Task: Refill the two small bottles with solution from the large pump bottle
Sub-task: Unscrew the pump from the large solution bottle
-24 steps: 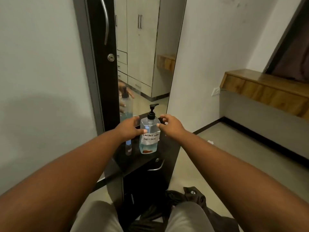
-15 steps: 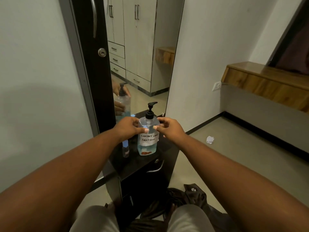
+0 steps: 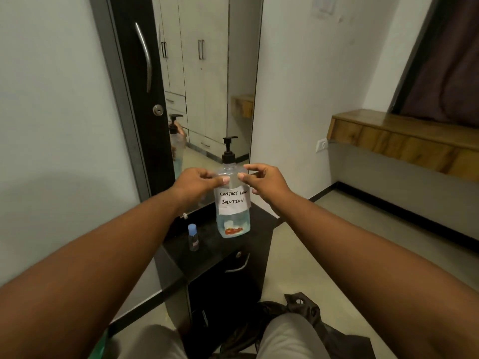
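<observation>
A pale-walled room with a tall mirror (image 3: 207, 99) and a dark door (image 3: 140, 86) surrounds a small black counter (image 3: 220, 255) with a drawer below. On it stands the large pump bottle (image 3: 232, 203), upright, its long axis vertical, its spout pointing right and its handwritten label facing us; blue solution fills only its lower part. We grip its shoulder from both sides: our left hand (image 3: 197, 183) curls its fingers round the left flank, thumb on the front, while our right hand (image 3: 264, 181) pinches the right flank. One small bottle (image 3: 193, 237) with a blue cap stands upright just beside it to the left; we cannot see a second. We judge the bottle should be kept level and steady, and the small bottle uncapped before pumping.
</observation>
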